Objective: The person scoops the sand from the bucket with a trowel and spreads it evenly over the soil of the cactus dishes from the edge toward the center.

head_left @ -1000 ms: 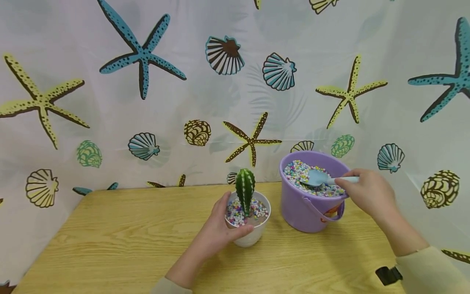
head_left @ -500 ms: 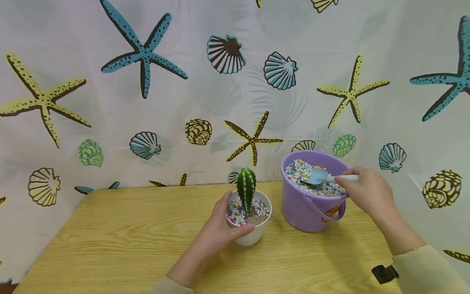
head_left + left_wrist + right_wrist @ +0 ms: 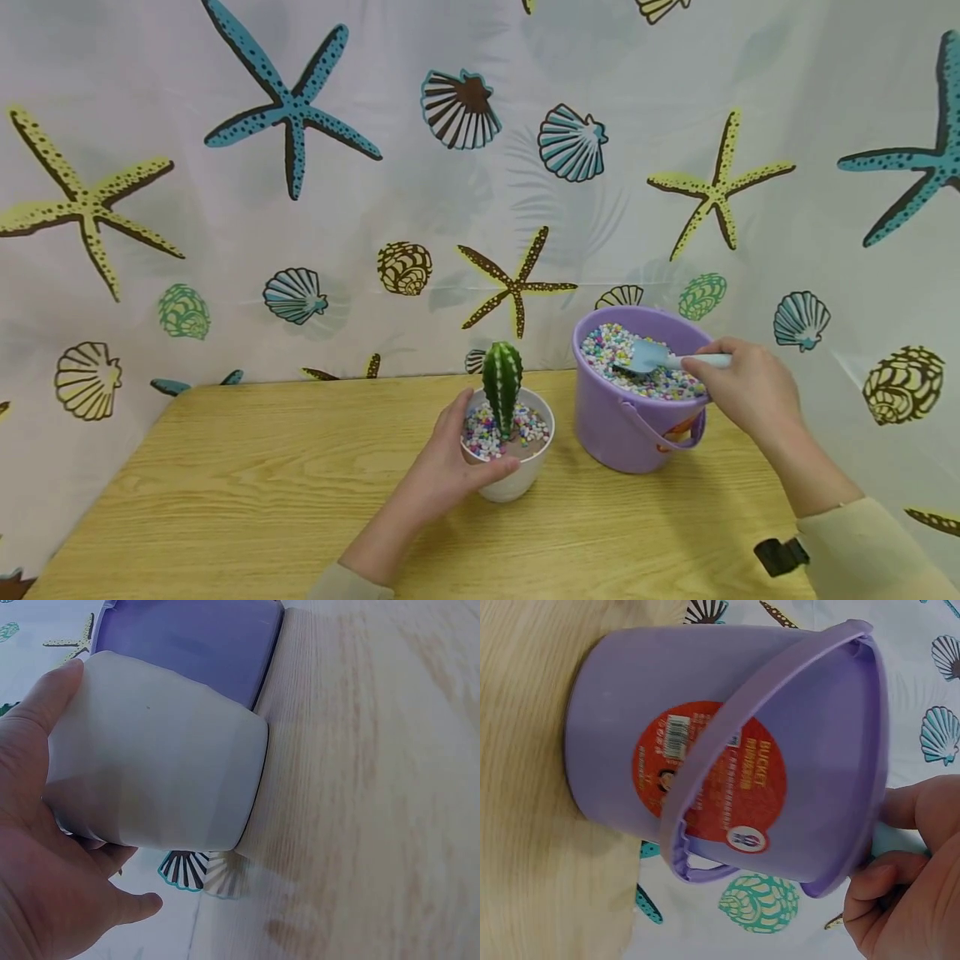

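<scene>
My left hand (image 3: 442, 479) grips a white flower pot (image 3: 517, 482), thumb at the near side and fingers round the left. A green cactus (image 3: 502, 383) stands upright in the pot among small coloured beads (image 3: 483, 433); a bare brownish patch shows at the front right. My right hand (image 3: 753, 396) holds the handle of a light blue toy shovel (image 3: 647, 356), its blade low among the beads (image 3: 671, 386) in a purple bucket (image 3: 611, 425). In the right wrist view the bucket's wall hides most of the shovel.
Both containers stand on a light wooden table (image 3: 262, 492), the bucket to the right of the pot and farther back. The bucket's handle (image 3: 765, 690) hangs down over its side. Behind the table rises a white curtain (image 3: 450, 192) printed with starfish and shells.
My right forearm has shifted slightly left, and the shovel's blade has moved a little within the beads. The left hand and the pot have stayed put.
</scene>
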Tool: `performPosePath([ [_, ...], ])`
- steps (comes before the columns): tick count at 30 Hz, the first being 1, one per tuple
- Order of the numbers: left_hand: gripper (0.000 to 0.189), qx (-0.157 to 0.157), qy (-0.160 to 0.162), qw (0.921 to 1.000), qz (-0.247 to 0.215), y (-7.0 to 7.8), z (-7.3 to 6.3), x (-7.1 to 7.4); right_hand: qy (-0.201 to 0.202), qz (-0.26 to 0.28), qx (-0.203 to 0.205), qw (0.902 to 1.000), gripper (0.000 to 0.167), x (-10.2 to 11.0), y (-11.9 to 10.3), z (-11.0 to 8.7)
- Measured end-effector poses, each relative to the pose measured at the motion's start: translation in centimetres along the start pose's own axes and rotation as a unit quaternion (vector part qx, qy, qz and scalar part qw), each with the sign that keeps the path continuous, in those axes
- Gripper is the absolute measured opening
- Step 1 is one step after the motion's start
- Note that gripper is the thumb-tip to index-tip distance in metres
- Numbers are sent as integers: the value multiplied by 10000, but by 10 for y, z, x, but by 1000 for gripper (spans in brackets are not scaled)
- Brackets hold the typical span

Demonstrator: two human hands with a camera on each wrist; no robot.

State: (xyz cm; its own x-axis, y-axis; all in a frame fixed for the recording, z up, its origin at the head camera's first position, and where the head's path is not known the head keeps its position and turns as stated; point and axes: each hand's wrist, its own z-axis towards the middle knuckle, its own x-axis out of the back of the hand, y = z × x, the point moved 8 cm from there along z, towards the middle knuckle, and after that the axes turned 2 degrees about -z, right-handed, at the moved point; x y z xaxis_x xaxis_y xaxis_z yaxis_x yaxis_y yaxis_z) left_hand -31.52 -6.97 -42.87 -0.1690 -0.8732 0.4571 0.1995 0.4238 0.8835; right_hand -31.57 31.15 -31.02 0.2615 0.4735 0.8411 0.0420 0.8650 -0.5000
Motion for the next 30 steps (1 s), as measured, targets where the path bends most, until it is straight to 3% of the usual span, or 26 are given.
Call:
performPosePath([
  [30,124,-36,-3,10000,13,2,0,3,-157,432,-384,9982,61,-8,8,6],
])
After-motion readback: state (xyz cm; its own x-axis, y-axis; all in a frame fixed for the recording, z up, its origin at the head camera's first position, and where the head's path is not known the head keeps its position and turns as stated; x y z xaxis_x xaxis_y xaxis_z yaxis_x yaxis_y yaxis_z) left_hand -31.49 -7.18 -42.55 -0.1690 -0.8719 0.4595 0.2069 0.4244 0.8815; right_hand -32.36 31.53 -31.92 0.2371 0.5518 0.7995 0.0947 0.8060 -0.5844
